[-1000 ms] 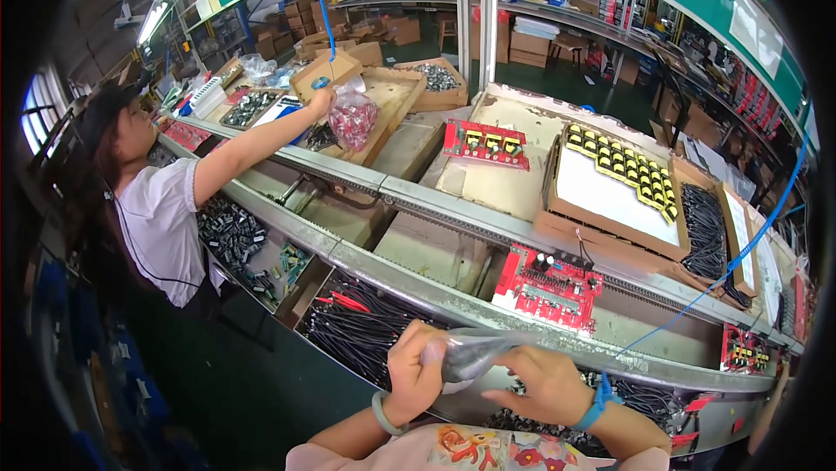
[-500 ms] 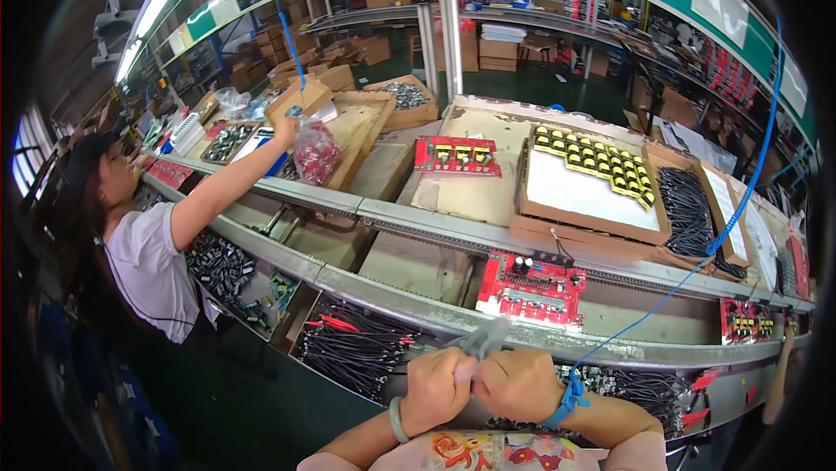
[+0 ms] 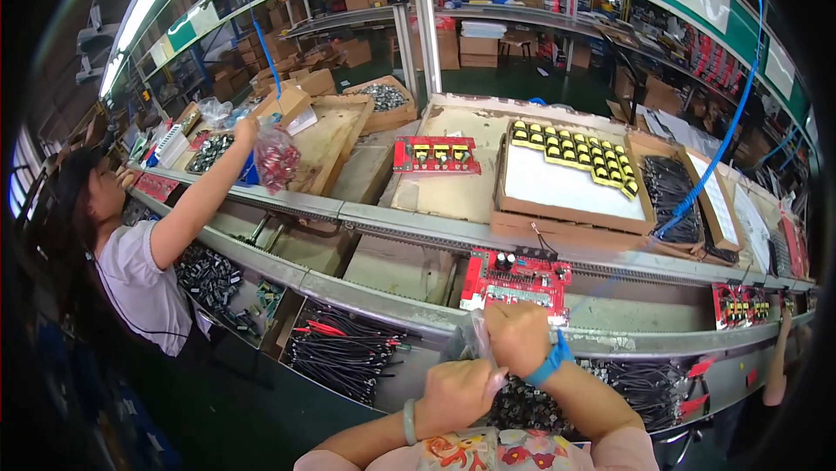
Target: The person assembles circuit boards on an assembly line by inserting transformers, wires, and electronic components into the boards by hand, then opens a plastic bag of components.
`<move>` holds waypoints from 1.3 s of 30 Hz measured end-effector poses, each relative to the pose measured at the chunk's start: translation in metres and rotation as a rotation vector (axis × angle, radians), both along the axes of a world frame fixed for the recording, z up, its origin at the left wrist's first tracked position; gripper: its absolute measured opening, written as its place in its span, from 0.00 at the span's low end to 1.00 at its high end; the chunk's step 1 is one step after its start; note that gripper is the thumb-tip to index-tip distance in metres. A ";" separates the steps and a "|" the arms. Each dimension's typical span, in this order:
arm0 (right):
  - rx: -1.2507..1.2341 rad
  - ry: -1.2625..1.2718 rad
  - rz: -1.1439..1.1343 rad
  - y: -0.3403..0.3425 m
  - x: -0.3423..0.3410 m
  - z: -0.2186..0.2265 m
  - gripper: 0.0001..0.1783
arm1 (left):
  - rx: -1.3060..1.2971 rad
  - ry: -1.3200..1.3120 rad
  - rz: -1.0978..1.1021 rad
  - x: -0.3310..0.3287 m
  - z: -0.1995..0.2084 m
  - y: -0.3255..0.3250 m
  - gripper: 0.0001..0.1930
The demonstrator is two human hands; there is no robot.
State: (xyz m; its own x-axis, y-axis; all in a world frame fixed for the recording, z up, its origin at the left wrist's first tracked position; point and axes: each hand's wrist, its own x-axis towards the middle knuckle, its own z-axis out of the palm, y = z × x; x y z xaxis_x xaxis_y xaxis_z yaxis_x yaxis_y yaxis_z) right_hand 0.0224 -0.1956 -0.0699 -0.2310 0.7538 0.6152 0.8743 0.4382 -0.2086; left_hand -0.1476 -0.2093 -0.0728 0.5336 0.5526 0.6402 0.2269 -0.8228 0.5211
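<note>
My left hand [image 3: 455, 400] is closed, pinching a see-through plastic bag [image 3: 476, 339]. Higher up and to its right, my right hand [image 3: 518, 338] also grips the bag in closed fingers. Greyish contents show dimly through the plastic; what they are I cannot tell. Just beyond my right hand lies a red circuit board [image 3: 514, 278] on the rail track, carrying white and black parts. Below my hands is a bin of small dark components [image 3: 522, 406], partly hidden by my arms. A blue wrist strap [image 3: 552, 359] circles my right wrist.
Bundled black cables [image 3: 340, 353] fill a bin at left. On the far bench are another red board [image 3: 435, 156] and a carton of yellow-black transformers [image 3: 570, 201]. A blue coiled cord [image 3: 718, 153] hangs at right. A co-worker [image 3: 144, 262] reaches across at left.
My hands have come apart: the right rose toward the red board, the left dropped slightly, both still on the bag. The co-worker's hand shifted a little. The whole view moved slightly.
</note>
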 end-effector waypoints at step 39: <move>-0.359 -0.104 0.432 -0.056 0.009 0.038 0.09 | -0.184 0.399 -0.114 -0.076 0.042 0.014 0.34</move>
